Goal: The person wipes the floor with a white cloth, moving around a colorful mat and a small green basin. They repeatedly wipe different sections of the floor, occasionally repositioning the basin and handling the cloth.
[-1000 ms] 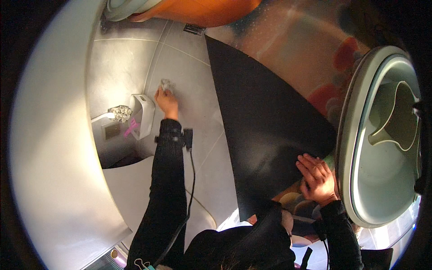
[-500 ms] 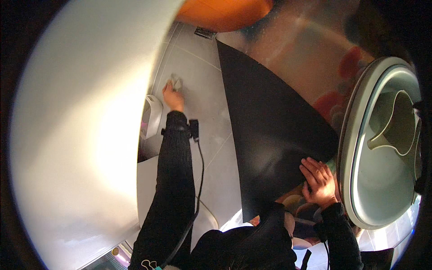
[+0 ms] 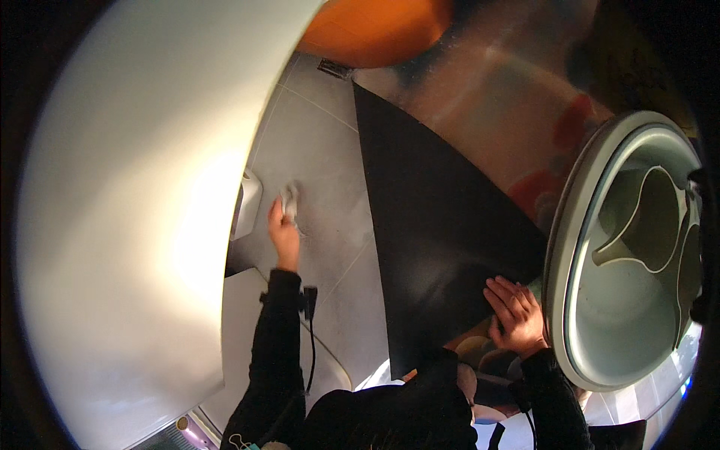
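Note:
My left hand (image 3: pixel 283 238) reaches over the grey tiled floor (image 3: pixel 322 161) with its fingers closed on a crumpled pale cloth (image 3: pixel 290 199). The cloth is slightly blurred; whether it is fabric or paper I cannot tell. To the right, a floor mat (image 3: pixel 491 75) with a colourful printed top is folded over, showing its black underside (image 3: pixel 427 217) as a large triangle. On the edge of that folded flap lies my right hand (image 3: pixel 519 319), fingers stretched out flat.
A large white curved surface (image 3: pixel 135 225) fills the left side. Beside it stands a white container (image 3: pixel 248 202), partly hidden. An oval grey-green basin (image 3: pixel 615 300) with a moulded insert is at the right. At the far end are an orange rounded object (image 3: pixel 375 30) and a small floor drain (image 3: pixel 334 69).
My left hand has drawn back toward me across the tiles with the cloth. My right hand keeps its place on the folded mat, while the whole view has shifted slightly.

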Available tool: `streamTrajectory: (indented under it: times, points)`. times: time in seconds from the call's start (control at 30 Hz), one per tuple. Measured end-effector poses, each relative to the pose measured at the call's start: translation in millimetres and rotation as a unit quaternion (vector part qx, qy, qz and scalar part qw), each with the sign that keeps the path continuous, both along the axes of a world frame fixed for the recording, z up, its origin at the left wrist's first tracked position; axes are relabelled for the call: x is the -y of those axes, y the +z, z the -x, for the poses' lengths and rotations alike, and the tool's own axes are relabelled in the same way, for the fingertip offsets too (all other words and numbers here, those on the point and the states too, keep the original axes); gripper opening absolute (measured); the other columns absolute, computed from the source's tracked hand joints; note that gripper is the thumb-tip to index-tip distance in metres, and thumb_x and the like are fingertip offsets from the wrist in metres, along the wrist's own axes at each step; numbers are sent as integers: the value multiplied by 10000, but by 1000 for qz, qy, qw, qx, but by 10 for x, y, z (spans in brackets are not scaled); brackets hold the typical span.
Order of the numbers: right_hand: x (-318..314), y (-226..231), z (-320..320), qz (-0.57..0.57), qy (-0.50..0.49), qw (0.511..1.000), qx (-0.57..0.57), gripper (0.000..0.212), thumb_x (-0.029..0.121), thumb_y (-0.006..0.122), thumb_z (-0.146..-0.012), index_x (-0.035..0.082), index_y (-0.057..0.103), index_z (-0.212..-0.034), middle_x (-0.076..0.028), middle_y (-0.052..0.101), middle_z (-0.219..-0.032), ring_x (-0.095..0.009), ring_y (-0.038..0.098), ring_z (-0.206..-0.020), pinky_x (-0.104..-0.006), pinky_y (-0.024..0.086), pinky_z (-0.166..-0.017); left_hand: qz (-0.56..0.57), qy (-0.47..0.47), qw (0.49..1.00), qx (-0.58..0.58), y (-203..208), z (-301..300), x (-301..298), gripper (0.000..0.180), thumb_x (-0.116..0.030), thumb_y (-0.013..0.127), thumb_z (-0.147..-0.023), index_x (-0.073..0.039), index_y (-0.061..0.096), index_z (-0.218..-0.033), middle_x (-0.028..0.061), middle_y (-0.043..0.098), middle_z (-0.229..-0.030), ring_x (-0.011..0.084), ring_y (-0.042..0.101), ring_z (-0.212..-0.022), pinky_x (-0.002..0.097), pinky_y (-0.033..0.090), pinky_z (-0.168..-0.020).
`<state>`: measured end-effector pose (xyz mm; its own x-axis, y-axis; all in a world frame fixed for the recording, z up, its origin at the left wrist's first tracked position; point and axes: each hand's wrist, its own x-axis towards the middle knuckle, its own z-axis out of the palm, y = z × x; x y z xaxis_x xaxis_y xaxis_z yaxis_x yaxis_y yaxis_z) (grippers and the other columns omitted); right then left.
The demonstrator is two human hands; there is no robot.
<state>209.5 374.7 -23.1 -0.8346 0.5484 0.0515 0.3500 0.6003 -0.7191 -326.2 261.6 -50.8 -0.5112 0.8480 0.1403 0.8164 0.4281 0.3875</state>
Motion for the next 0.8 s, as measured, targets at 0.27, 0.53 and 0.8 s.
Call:
streamTrajectory:
  times: [0.27, 0.53, 0.8]
  points:
    - [-21, 64, -4, 12, -5, 1000, 11, 572, 106, 624, -650, 58, 633, -1220, -93, 575, -1339, -262, 509, -1289, -473, 420, -1046, 11, 80, 997, 1, -353, 1063, -1808, 419, -279, 520, -976, -18, 586, -1297, 221, 510, -1382, 365, 476, -1278, 403, 390, -1063]
    - [-53, 25, 5, 4, 3, 1000, -9, 589, 117, 628, -631, 43, 631, -1215, -110, 581, -1325, -279, 516, -1279, -472, 418, -1048, -67, -75, 995, -11, -188, 131, -2641, 481, 79, 503, -856, -153, 666, -1244, 122, 602, -1316, 285, 537, -1249, 352, 420, -1062]
    - [-13, 38, 16, -5, 9, 1000, 9, 564, 110, 609, -644, 25, 628, -1201, -121, 571, -1334, -290, 511, -1285, -482, 410, -1054, -45, -182, 981, 52, 59, -363, -2220, 468, 147, 421, -821, -35, 666, -1175, 130, 625, -1258, 288, 568, -1202, 358, 438, -1044]
